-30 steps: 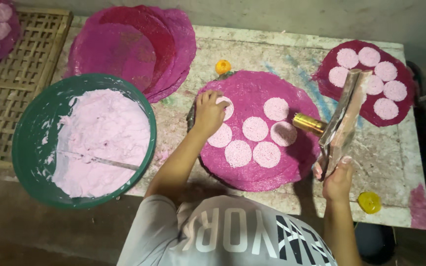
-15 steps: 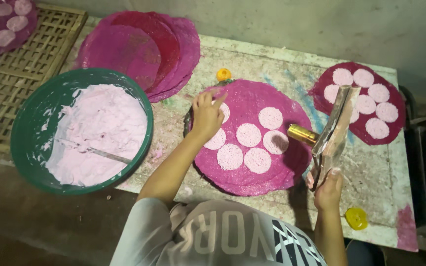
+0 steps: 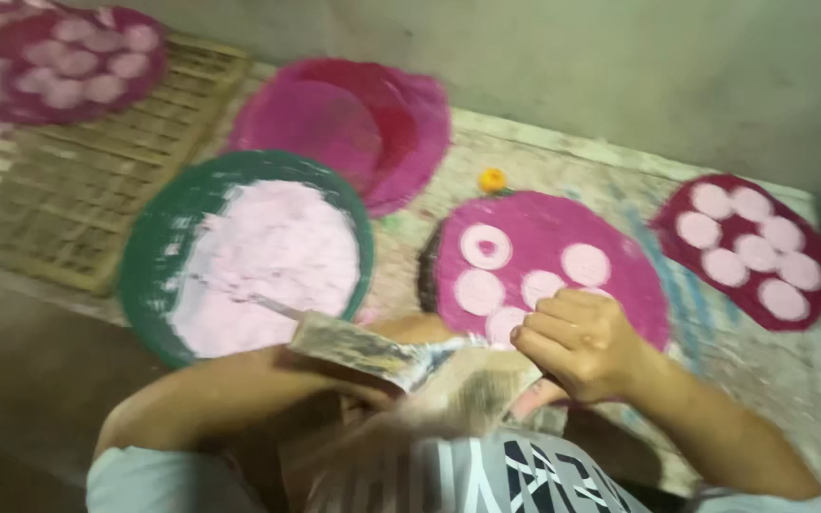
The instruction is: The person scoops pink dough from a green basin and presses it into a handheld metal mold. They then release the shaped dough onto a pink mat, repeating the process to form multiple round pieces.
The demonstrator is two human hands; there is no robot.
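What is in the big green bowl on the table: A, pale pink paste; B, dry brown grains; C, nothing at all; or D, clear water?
A: the green bowl is filled across most of its inside with a pale pink paste, with a thin utensil lying in it.

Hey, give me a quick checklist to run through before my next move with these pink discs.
1. Paste in green bowl: plenty there, ok.
2. Discs on round pink mat: one disc has a dark centre, not ok.
3. Right hand: closed fist over the mat's near edge, ok.
4. Grip on flat tool: blurred, cannot tell.
5. Small yellow cap: at the mat's far edge, off the discs, ok.
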